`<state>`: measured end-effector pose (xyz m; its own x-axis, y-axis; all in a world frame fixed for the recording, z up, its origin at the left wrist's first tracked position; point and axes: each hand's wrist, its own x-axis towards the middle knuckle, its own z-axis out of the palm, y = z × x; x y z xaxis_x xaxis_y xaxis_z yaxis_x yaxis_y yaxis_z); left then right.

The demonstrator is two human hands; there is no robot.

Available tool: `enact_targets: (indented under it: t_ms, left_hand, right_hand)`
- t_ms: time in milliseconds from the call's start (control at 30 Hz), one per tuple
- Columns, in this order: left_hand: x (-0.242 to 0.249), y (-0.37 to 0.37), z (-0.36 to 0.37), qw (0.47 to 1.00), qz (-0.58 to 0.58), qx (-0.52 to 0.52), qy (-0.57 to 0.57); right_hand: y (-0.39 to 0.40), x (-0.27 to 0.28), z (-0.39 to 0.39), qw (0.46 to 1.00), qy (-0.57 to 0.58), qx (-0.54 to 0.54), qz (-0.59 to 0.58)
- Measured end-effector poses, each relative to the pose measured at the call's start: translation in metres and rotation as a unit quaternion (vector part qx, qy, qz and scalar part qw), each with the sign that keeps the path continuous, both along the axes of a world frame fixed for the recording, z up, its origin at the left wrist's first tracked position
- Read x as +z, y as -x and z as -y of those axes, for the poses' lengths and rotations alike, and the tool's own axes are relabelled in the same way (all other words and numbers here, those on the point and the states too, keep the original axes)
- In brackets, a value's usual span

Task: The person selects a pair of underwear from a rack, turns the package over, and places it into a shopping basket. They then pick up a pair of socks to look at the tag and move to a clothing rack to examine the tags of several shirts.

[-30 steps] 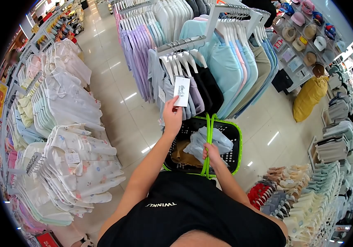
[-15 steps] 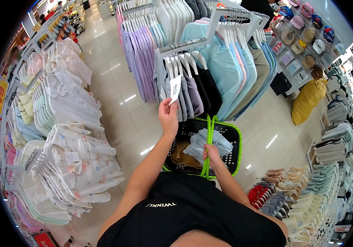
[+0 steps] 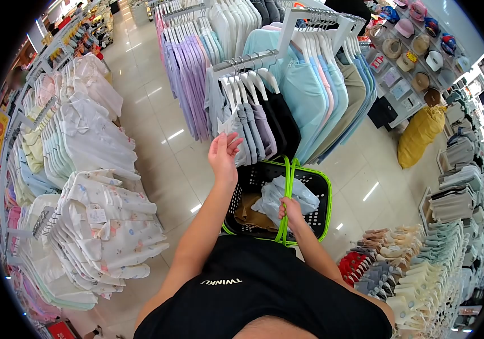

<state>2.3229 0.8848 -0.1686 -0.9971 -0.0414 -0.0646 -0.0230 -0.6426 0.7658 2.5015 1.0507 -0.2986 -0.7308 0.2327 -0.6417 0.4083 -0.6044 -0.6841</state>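
The 2 lime-green plastic basket handles (image 3: 287, 189) are clamped in the right hand (image 3: 291, 209). By the left hand's (image 3: 224, 158) loosely curled fingers, a white paper tag (image 3: 226, 124) is seen, its grip unclear; it could be torn by tugging.

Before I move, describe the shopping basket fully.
The basket looks like plastic: black, perforated walls, a bright green rim and two slim green handles, raised and brought together. It hangs upright in front of the person's torso, below the dark garments on the rack. The right hand grips the handles. Inside lie a crumpled pale plastic bag and something brown, too unclear to name.
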Motion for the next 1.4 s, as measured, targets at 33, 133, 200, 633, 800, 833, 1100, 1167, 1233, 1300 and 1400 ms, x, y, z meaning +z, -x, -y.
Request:
enact_targets:
  t_ms: [33, 133, 200, 633, 800, 833, 1100, 1167, 1233, 1300, 1400]
  left_hand:
    - [-0.002, 0.0, 0.002, 0.998, -0.005, -0.024, -0.05]
    - [-0.008, 0.002, 0.001, 0.998, -0.001, -0.032, -0.056]
    - [-0.012, 0.003, -0.002, 1.0, 0.009, -0.016, -0.012]
    - [-0.007, 0.0, -0.001, 0.998, 0.002, -0.009, 0.063]
    - [-0.011, 0.0, -0.001, 0.998, 0.01, -0.011, 0.067]
    - [-0.013, 0.001, -0.001, 0.997, 0.01, -0.015, 0.069]
    - [-0.021, 0.003, -0.002, 0.997, 0.022, -0.025, 0.068]
    - [-0.02, 0.003, -0.003, 0.997, 0.022, -0.032, 0.067]
    - [-0.017, 0.0, -0.005, 0.996, 0.009, -0.038, 0.08]
    - [-0.017, -0.002, -0.008, 0.995, -0.004, -0.043, 0.092]
    - [-0.02, -0.004, -0.014, 0.994, -0.031, -0.054, 0.09]
  right_hand:
    - [0.0, 0.001, 0.0, 1.0, 0.001, 0.0, 0.0]
    - [0.001, 0.002, 0.0, 1.0, 0.0, 0.001, 0.0]
    - [0.001, 0.004, 0.001, 1.0, 0.0, 0.001, -0.001]
    - [0.001, 0.0, 0.003, 1.0, 0.004, 0.0, -0.005]
    - [0.0, 0.002, 0.004, 1.0, -0.007, -0.002, 0.001]
    - [-0.001, 0.002, 0.004, 1.0, -0.009, -0.002, -0.002]
    - [-0.001, 0.001, 0.001, 1.0, 0.002, -0.008, 0.009]
    - [-0.002, 0.002, 0.001, 1.0, 0.003, -0.008, 0.008]
    - [-0.002, 0.003, 0.001, 1.0, 0.001, -0.005, 0.009]
    - [-0.001, 0.002, 0.001, 1.0, 0.001, -0.007, 0.009]
    - [0.0, 0.003, 0.001, 1.0, -0.003, -0.006, 0.011]
